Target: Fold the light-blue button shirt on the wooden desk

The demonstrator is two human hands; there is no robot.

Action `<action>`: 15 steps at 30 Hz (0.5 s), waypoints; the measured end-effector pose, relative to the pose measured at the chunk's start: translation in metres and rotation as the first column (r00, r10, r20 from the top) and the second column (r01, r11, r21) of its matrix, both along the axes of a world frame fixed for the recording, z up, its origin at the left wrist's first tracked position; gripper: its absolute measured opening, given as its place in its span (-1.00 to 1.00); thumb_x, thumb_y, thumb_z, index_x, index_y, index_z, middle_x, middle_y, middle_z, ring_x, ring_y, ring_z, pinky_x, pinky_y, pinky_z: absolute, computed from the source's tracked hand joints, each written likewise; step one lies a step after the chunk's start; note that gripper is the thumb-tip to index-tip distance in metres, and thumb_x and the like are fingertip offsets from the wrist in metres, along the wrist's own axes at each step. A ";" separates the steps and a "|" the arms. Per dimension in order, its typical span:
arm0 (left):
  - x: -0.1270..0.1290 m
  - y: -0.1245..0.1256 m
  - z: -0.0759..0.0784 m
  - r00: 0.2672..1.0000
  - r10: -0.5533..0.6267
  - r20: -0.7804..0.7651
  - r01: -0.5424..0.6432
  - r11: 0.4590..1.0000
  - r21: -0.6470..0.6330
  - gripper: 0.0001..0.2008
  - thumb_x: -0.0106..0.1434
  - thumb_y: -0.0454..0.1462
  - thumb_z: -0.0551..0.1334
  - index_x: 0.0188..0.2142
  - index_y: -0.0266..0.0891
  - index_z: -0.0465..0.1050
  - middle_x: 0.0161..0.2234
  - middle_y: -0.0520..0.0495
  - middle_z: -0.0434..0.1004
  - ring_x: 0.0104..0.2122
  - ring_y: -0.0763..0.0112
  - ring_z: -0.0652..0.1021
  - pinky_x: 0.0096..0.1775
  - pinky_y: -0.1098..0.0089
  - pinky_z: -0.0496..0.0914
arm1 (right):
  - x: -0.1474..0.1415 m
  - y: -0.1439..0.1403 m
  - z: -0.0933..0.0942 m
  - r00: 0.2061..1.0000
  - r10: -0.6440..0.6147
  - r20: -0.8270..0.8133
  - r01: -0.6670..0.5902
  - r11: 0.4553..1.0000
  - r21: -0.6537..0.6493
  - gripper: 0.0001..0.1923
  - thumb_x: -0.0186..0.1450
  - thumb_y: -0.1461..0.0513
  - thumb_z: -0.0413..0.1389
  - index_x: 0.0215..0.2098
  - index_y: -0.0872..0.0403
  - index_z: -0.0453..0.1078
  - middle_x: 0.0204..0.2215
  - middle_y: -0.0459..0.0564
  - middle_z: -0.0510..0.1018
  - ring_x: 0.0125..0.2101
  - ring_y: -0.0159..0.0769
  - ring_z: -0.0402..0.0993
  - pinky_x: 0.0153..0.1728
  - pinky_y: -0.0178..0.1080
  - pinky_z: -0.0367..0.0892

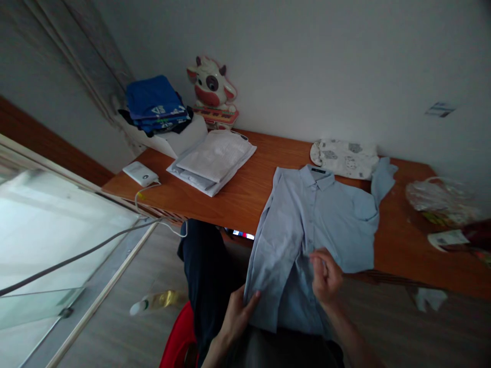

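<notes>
A light blue button-up shirt lies front-up on the wooden desk, its lower part hanging over the front edge toward me. My left hand pinches the shirt's lower left hem. My right hand is closed on the fabric at the button placket near the desk edge. One sleeve is folded up at the far right by the collar.
A stack of folded white garments lies at the desk's left, with a folded blue pile and a cow toy behind. A patterned white cloth sits at the back, a plastic bag at right, a white device with cable at left.
</notes>
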State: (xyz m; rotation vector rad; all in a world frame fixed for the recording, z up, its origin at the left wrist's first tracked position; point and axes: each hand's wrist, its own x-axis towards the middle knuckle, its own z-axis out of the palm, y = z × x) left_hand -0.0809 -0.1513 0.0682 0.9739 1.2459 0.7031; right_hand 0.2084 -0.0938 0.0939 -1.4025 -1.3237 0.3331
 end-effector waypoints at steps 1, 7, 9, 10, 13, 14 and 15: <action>0.002 0.001 0.000 1.000 0.024 0.008 -0.024 1.000 0.002 -0.43 0.35 0.13 0.31 -0.02 -0.37 0.62 -0.14 -0.22 0.68 -0.12 0.06 0.59 -0.16 0.31 0.48 | 0.010 -0.034 -0.020 0.989 -0.138 -0.053 0.135 0.989 -0.064 -0.78 0.43 0.04 0.14 -0.19 -0.02 0.52 -0.33 0.03 0.62 -0.31 -0.11 0.58 -0.21 -0.07 0.50; 0.009 0.000 0.007 0.991 0.112 0.076 -0.107 0.992 -0.071 -0.46 0.34 0.08 0.35 0.03 -0.35 0.61 -0.07 -0.23 0.67 -0.10 0.11 0.59 -0.14 0.34 0.48 | 0.060 -0.119 -0.102 0.854 -0.474 -0.215 0.236 0.720 -0.652 -0.37 0.06 -0.23 0.29 -0.05 -0.06 0.53 -0.03 0.06 0.67 0.04 0.15 0.58 0.02 0.09 0.51; 0.009 -0.002 0.010 0.991 0.108 0.078 -0.100 0.989 -0.105 -0.47 0.32 0.10 0.36 -0.09 -0.38 0.63 -0.19 -0.20 0.65 -0.22 0.20 0.57 -0.24 0.39 0.44 | 0.075 -0.124 -0.099 0.888 -0.356 -0.291 0.019 0.660 -0.751 -0.42 0.00 -0.24 0.30 -0.17 -0.07 0.58 -0.11 0.02 0.70 0.04 0.21 0.60 0.06 0.13 0.50; 0.009 -0.003 0.013 0.991 0.114 0.076 -0.104 0.987 -0.123 -0.46 0.30 0.11 0.37 -0.13 -0.39 0.63 -0.23 -0.18 0.64 -0.27 0.24 0.56 -0.28 0.40 0.42 | 0.083 -0.126 -0.092 0.899 -0.299 -0.321 -0.064 0.635 -0.770 -0.48 0.00 -0.23 0.30 -0.26 -0.09 0.59 -0.19 0.00 0.71 0.00 0.22 0.62 0.06 0.14 0.51; 0.003 -0.004 0.022 0.986 0.148 0.078 -0.129 0.970 -0.205 -0.41 0.23 0.17 0.40 -0.19 -0.37 0.63 -0.32 -0.13 0.60 -0.36 0.31 0.52 -0.36 0.42 0.37 | 0.102 -0.139 -0.063 0.873 -0.285 -0.396 -0.131 0.644 -0.753 -0.64 0.03 -0.20 0.29 -0.39 -0.18 0.57 -0.30 -0.05 0.69 -0.10 0.20 0.67 -0.03 0.15 0.56; 0.000 -0.003 0.025 0.987 0.146 0.073 -0.126 0.965 -0.231 -0.40 0.22 0.20 0.39 -0.20 -0.36 0.63 -0.34 -0.12 0.60 -0.39 0.32 0.52 -0.38 0.41 0.37 | 0.105 -0.144 -0.053 0.846 -0.329 -0.420 -0.122 0.647 -0.752 -0.66 0.03 -0.19 0.28 -0.39 -0.21 0.57 -0.31 -0.05 0.69 -0.13 0.19 0.68 -0.07 0.16 0.58; -0.004 -0.003 0.028 0.990 0.129 0.057 -0.112 0.966 -0.235 -0.39 0.21 0.21 0.38 -0.19 -0.34 0.63 -0.34 -0.12 0.61 -0.40 0.31 0.52 -0.38 0.41 0.37 | 0.106 -0.149 -0.043 0.823 -0.367 -0.434 -0.116 0.639 -0.761 -0.67 0.02 -0.20 0.28 -0.38 -0.24 0.58 -0.31 -0.03 0.69 -0.15 0.20 0.69 -0.11 0.16 0.59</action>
